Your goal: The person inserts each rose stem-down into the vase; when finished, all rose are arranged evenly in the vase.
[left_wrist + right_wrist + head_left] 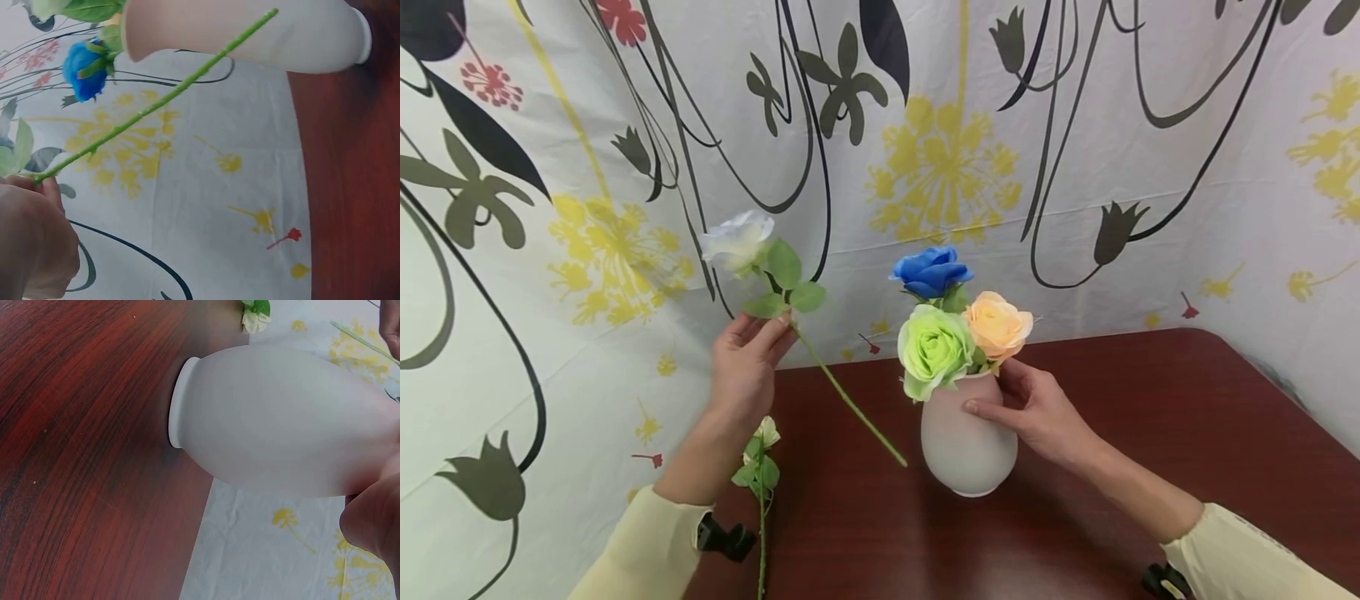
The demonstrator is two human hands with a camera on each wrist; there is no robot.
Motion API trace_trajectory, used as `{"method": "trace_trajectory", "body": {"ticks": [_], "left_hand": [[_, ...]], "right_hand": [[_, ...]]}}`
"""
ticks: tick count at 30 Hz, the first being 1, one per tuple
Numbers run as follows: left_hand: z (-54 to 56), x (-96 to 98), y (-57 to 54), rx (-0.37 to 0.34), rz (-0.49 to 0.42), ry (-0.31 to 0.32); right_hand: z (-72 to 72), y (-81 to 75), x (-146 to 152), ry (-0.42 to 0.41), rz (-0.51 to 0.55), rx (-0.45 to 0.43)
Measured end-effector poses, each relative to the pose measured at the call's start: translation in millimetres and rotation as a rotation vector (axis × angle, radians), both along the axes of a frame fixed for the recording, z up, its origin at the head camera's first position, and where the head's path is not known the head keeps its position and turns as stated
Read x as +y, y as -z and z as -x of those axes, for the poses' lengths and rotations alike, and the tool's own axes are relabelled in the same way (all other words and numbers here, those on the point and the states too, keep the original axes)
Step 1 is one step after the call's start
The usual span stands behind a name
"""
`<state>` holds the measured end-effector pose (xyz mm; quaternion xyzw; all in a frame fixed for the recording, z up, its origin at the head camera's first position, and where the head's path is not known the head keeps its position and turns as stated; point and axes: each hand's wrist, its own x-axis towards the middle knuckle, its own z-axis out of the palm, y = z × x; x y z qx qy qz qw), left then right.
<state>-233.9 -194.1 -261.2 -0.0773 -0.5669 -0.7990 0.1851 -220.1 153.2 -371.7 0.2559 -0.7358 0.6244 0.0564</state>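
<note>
My left hand (747, 360) pinches the stem of a white artificial rose (739, 240) just below its leaves. The bare green stem (150, 107) slants down toward the vase, its lower end in front of the vase in the left wrist view and left of it in the head view. With thumb and fingers my right hand (1037, 410) grips the upper part of the white vase (967, 442), which stands on the table. Blue (931, 272), green (934, 348) and peach (997, 325) roses fill its mouth; their stems are hidden inside.
Another stem with small pale blooms (762, 467) lies on the dark red wooden table (1120, 417), beside my left forearm. Behind the table hangs a white curtain (865, 183) printed with flowers.
</note>
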Motion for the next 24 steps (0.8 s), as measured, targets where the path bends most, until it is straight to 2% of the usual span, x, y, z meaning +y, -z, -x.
{"method": "trace_trajectory", "body": {"ticks": [14, 20, 24], "left_hand": [[-3.3, -9.2, -42.8, 0.205, -0.410, 0.093], [-5.3, -15.8, -56.5, 0.305, -0.506, 0.096], [-4.6, -15.9, -61.2, 0.351, -0.551, 0.111]], "right_hand": [[0.3, -1.2, 0.0, 0.002, -0.011, 0.008], [-0.1, -1.8, 0.1, 0.002, -0.015, 0.002], [0.2, -1.2, 0.5, 0.006, -0.016, 0.005]]}}
